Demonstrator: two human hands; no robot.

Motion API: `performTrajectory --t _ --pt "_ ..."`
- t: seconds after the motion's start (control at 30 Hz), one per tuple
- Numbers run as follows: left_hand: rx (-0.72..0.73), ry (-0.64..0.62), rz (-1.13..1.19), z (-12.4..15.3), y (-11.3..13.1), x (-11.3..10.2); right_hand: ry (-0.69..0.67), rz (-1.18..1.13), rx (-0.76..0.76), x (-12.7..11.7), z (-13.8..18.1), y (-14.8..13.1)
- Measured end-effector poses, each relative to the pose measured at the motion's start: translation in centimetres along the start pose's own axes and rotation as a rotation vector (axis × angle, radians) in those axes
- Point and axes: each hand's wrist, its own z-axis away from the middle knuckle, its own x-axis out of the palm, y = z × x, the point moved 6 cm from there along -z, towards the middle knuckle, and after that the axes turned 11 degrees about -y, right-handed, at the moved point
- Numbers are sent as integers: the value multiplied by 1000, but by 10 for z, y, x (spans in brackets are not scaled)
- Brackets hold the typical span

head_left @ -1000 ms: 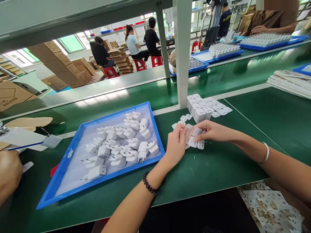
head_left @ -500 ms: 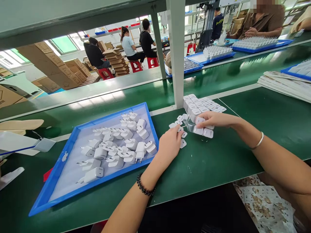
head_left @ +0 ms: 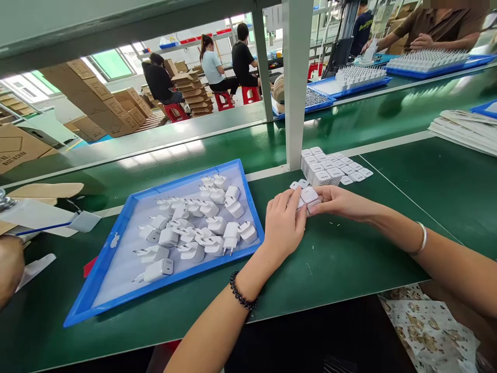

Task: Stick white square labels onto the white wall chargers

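Note:
My right hand [head_left: 339, 203] grips several small white charger face plates [head_left: 309, 195] between thumb and fingers, at the middle of the bench. My left hand [head_left: 285, 220] meets it from the left, its fingers closed against the same plates. Just beyond the hands lie a few loose plates with a dark slot [head_left: 298, 184], partly hidden by my left fingers. Behind them stand neat stacks of white face plates [head_left: 324, 167], with lower rows spread to their right. To the left, a blue tray [head_left: 116, 272] holds many white plug chargers [head_left: 190, 251], prongs pointing various ways.
A white post [head_left: 297, 88] rises right behind the stacks. At the left edge is another person's hand [head_left: 10, 267] near a white strip. A pile of pale sheets [head_left: 462, 132] lies at the right. Across the bench, co-workers sit near blue trays [head_left: 351, 90].
My hands have come together; the plates in my right hand now touch my left fingers, which were over the loose plates. Another person's hand has appeared at the left edge. The view has shifted slightly.

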Motion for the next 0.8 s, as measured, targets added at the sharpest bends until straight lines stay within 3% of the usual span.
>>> performTrajectory --t 0.13,0.37,0.67,0.8 --pt "-25 -88 79 0 -3 7 52 54 1 0 -2 2" --pt "-42 -219 184 -4 0 8 15 88 -9 11 1 -8" --pt "-122 -109 65 -6 -5 -2 -66 83 -14 11 0 -6" --pt "-88 -78 39 -6 -3 -9 -59 93 -27 11 1 -7"
